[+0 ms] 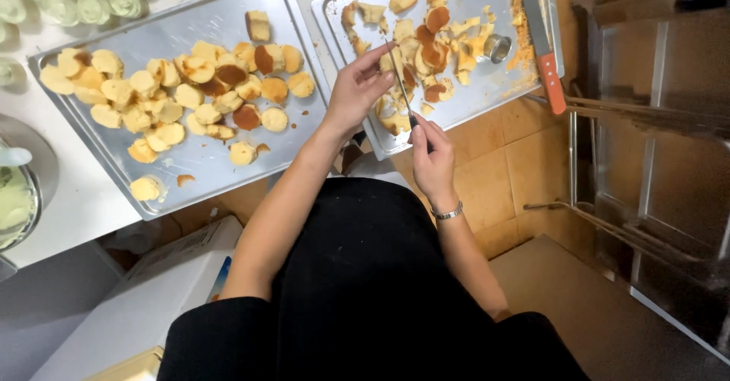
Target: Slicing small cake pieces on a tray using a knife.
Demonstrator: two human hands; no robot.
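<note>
Your left hand [356, 88] pinches a sponge piece [391, 61] over the right tray [487, 96], fingers closed on it. Your right hand [432, 157] is clamped on a thin knife [401, 84], blade up against that piece. The left tray [198, 160] on the desk [68, 198] looks mostly done: many cut cake rounds [175, 92]. The right tray holds offcuts [441, 42], a round cutter [497, 47] and a scraper [541, 42]; a few pieces look left to trim.
</note>
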